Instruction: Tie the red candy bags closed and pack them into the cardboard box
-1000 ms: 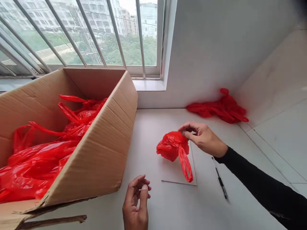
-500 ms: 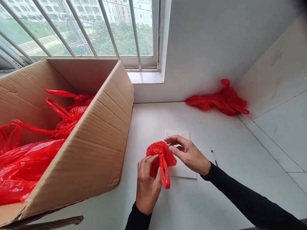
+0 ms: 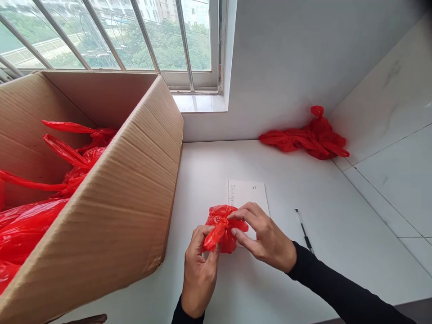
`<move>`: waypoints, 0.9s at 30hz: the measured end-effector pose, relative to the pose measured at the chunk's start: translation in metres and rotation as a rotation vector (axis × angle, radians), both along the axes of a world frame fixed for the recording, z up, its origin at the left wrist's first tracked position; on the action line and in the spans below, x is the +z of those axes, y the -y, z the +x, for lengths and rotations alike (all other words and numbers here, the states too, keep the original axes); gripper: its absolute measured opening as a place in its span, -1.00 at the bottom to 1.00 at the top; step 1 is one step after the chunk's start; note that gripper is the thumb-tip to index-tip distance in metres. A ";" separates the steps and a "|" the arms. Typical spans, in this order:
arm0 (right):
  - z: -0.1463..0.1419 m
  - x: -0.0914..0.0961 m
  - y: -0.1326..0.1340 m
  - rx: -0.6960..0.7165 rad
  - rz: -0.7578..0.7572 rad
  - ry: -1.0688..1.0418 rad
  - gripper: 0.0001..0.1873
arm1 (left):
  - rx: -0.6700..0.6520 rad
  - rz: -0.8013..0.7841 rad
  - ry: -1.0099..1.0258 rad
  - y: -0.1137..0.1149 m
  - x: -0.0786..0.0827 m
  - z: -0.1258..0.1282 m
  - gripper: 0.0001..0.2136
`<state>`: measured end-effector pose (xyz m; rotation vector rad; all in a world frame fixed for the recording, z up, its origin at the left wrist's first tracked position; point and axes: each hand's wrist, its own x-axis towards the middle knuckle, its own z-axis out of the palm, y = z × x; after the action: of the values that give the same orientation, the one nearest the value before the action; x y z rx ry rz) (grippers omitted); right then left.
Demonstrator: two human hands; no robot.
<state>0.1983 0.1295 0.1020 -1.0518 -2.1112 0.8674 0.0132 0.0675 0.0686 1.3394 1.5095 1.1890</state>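
Observation:
A small red plastic bag [image 3: 221, 216], gathered and knotted at its middle, is between my two hands above a white sheet of paper [image 3: 248, 191]. My left hand [image 3: 200, 265] pinches the bag's handle loop between thumb and fingers at its lower left. On the other side, my right hand [image 3: 263, 234] has its fingertips at the knot, with the thumb just below them against the bag. The lower part of the paper is hidden behind the bag and my right hand. Handwriting shows along the paper's top and left edges.
On the left stands a large open cardboard box [image 3: 135, 180] holding several red plastic bags [image 3: 33, 229]. Another red plastic bag [image 3: 310, 137] lies in the back right corner. A pen [image 3: 304, 234] lies right of the paper. Behind is a barred window [image 3: 135, 40].
The handle loop has swung from hanging down to pointing left, and my left hand now pinches it. My right fingers have come down onto the knot. The view has shifted slightly.

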 end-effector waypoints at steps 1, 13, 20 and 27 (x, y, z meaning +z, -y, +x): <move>-0.001 -0.001 0.001 -0.010 0.008 0.002 -0.76 | -0.014 -0.014 0.017 0.001 0.001 -0.001 -0.81; -0.005 0.002 0.010 -0.048 0.011 0.043 -0.93 | -0.113 -0.139 0.183 0.015 0.005 -0.007 -0.79; -0.005 0.007 0.019 0.008 0.053 -0.070 -0.82 | -0.008 -0.168 0.107 0.017 0.007 -0.005 -0.79; -0.008 0.009 0.027 0.033 0.044 -0.135 -0.87 | -0.045 -0.112 0.018 0.022 0.013 -0.002 -0.86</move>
<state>0.1899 0.1027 0.1105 -0.9123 -2.0301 0.8785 0.0117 0.0452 0.0816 1.2781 1.5026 1.0696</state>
